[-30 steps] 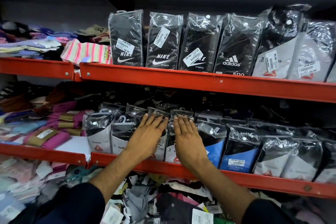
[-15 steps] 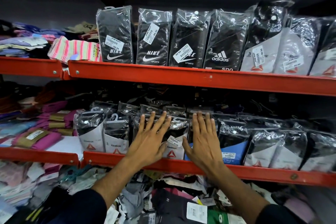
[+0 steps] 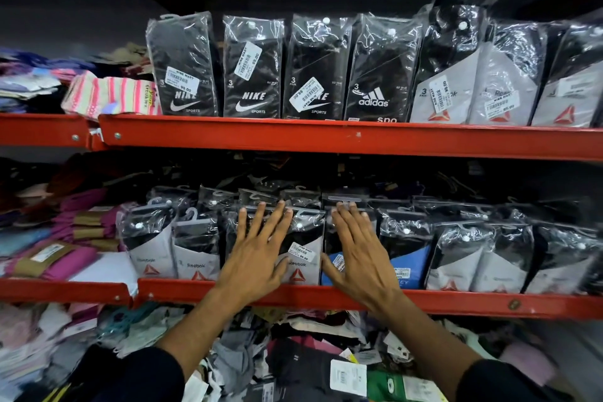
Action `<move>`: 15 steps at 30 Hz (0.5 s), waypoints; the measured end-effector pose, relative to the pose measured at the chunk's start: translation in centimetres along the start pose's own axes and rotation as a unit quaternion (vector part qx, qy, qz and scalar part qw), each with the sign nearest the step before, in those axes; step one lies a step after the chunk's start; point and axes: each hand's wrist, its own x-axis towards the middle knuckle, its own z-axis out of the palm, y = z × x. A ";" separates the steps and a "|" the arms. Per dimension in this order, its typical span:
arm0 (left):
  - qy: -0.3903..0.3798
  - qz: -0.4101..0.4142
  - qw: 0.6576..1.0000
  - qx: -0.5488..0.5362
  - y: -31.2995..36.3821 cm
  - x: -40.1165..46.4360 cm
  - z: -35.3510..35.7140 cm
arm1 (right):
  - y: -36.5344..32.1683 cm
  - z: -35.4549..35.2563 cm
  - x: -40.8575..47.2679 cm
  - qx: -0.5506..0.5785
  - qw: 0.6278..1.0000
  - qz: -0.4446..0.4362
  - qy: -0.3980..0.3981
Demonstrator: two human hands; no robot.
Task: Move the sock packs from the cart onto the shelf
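Both hands are lying flat with released fingers on the clear plastic sock packs (image 3: 301, 248) standing in a tight row at the frame's middle, just behind the red metal shelf edge (image 3: 456, 303). The left hand (image 3: 257, 258) and right hand (image 3: 359, 258) are resting near each other, grasping nothing.

The Reebok pack (image 3: 301, 254) is half hidden by the left hand (image 3: 257, 258); rightmost packs (image 3: 574, 75) are cut off.
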 end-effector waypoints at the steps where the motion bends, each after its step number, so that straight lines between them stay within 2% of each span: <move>1: 0.001 0.001 1.000 0.000 -0.1 0.0 0.1 | 0.3 -0.1 -0.2 -0.013 1.000 -0.003 0.016; 5: 0.008 0.008 1.000 0.002 -0.3 0.0 0.6 | 2.3 -1.0 -0.9 -0.025 0.994 0.058 0.084; 8: 0.004 0.002 1.000 0.014 -0.2 -0.1 0.7 | 3.4 -0.9 -1.2 -0.036 0.995 0.094 0.028; 10: 0.001 -0.001 1.000 0.019 -0.1 0.0 0.7 | 3.8 -0.4 -1.4 -0.054 0.995 0.088 -0.009; 15: -0.004 -0.002 1.000 0.030 0.2 -0.1 0.4 | 3.6 -0.2 -1.5 -0.057 0.995 0.083 -0.020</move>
